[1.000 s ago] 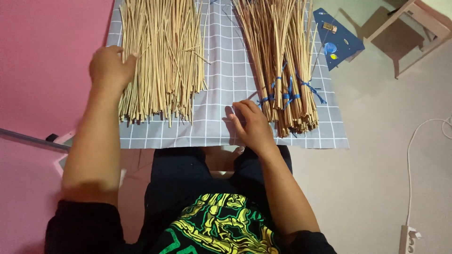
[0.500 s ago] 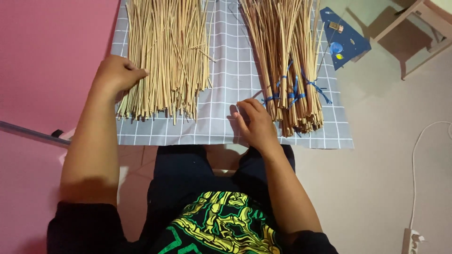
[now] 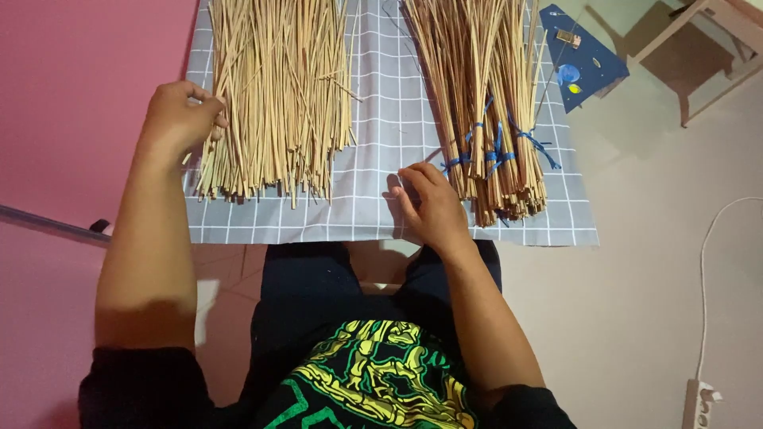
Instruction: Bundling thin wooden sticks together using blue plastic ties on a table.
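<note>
Two heaps of thin tan sticks lie on a grey checked cloth (image 3: 381, 119). The loose heap (image 3: 278, 87) is on the left; my left hand (image 3: 181, 117) rests curled against its left edge, fingers touching the sticks. The right bundle (image 3: 485, 95) is tied with blue string (image 3: 497, 147) near its lower end. Beside that bundle's lower left end, my right hand (image 3: 429, 202) lies on the cloth, fingers bent toward the sticks; whether it pinches one is unclear.
A pink mat (image 3: 79, 95) lies to the left of the cloth. At top right are a dark blue sheet (image 3: 580, 56) with small items and a wooden stool (image 3: 691, 48). A white cable (image 3: 707, 262) runs to a power strip (image 3: 698, 401).
The view has shifted slightly, so the cloth and sticks sit a little further right. My left hand has moved down along the loose heap's edge. My right hand stays by the tied bundle.
</note>
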